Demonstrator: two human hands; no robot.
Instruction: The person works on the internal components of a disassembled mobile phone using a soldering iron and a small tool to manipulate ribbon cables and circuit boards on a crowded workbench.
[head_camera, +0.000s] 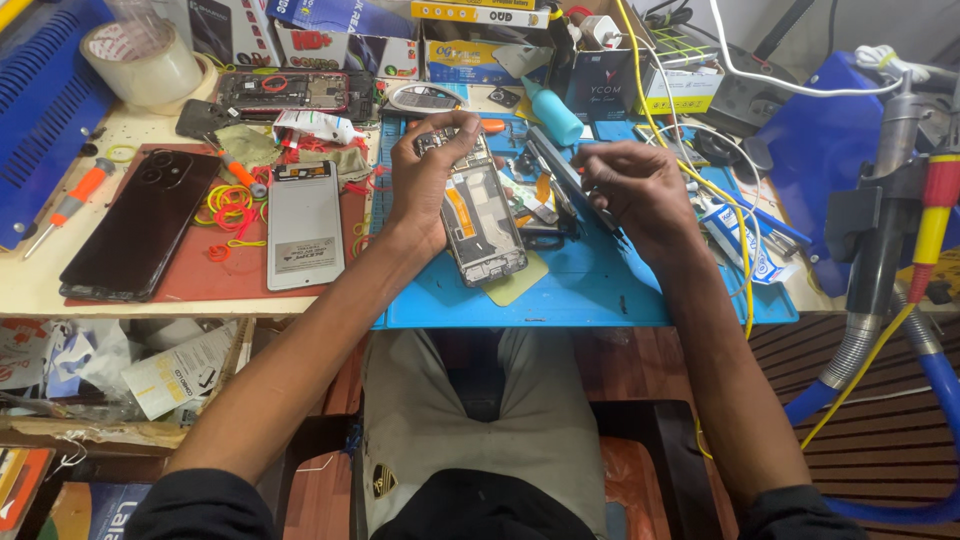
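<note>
Cluttered worktop (40, 285), blue mat (600, 290): left hand (425, 180) closed round opened phone (480, 220); right hand (640, 190) pinches tweezers (575, 185), mid-disassembly; steady tip placement judged necessary.

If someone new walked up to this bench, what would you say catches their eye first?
The opened phone at the centre of the blue mat, gripped by the left hand, draws the eye first. Beside it, the right hand holds a thin tool over the mat. To the left, a black phone and a grey battery lie on a red mat among coloured rubber bands.
</note>
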